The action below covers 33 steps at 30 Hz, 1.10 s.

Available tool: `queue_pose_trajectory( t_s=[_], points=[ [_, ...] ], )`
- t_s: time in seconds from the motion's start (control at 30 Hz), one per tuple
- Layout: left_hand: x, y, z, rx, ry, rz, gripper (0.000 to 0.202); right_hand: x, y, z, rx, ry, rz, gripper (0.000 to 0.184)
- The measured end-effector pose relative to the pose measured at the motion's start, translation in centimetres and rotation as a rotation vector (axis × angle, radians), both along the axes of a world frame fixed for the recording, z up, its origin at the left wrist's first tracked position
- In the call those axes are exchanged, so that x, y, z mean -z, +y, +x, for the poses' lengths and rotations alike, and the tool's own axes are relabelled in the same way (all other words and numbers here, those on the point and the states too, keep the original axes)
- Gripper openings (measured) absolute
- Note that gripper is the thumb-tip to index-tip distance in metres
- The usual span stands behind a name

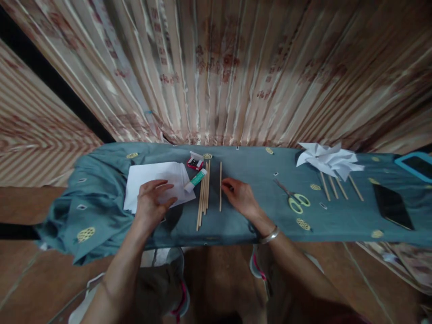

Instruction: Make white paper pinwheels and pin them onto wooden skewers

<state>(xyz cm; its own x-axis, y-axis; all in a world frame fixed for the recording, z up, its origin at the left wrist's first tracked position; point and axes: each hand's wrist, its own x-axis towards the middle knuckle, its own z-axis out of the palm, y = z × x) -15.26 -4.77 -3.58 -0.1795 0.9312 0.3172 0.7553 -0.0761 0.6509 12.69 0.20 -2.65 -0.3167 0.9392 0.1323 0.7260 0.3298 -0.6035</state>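
My left hand (pixel 153 202) hovers over or rests on the near right part of a stack of white paper sheets (pixel 141 173), its fingers apart and nothing in them. With thumb and fingers closed together, my right hand (pixel 239 195) is at the middle of a single thin wooden stick (pixel 220 168), which its fingertips touch. Between my hands lies a bunch of several wooden sticks (pixel 204 193). A green and white glue stick (pixel 196 180) lies across the paper's edge and reaches these sticks. Just behind it stands an open small red and white box (pixel 195 160) holding dark small pieces.
Scissors with yellow-green handles (pixel 296 202) lie to the right. Beyond them, white paper pinwheels (pixel 329 159) on sticks overlap at the back. A dark phone (pixel 393 206) and a blue-framed object (pixel 416 165) are at far right. A teal patterned cloth (pixel 101 193) covers the narrow table; a curtain (pixel 216 76) hangs behind.
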Motion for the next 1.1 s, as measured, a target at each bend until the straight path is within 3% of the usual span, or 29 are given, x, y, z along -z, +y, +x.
queue_pose_trajectory(
  t_s=[0.23, 0.47, 0.7, 0.87, 1.1],
  points=[
    [1.7, -1.1, -2.1, 0.045, 0.111, -0.059, 0.029, 0.5, 1.3, -0.8, -0.01, -0.034, 0.027, 0.017],
    [1.6, -1.6, -2.5, 0.09, -0.044, -0.067, 0.03, 0.1, 2.2, -1.0, 0.004, -0.03, 0.021, 0.018],
    [1.1, -1.8, -1.9, -0.132, -0.245, -0.048, 0.024, 0.2, 2.6, -0.9, 0.039, -0.077, 0.027, 0.02],
    [-0.1, -1.7, -1.4, -0.269, -0.309, -0.164, 0.022, 0.5, 2.7, -1.1, 0.039, -0.101, 0.037, 0.02],
    [-1.4, -1.9, -1.0, -0.272, -0.31, -0.236, 0.025, 0.6, 2.9, -1.3, 0.027, -0.107, 0.043, 0.021]
  ],
)
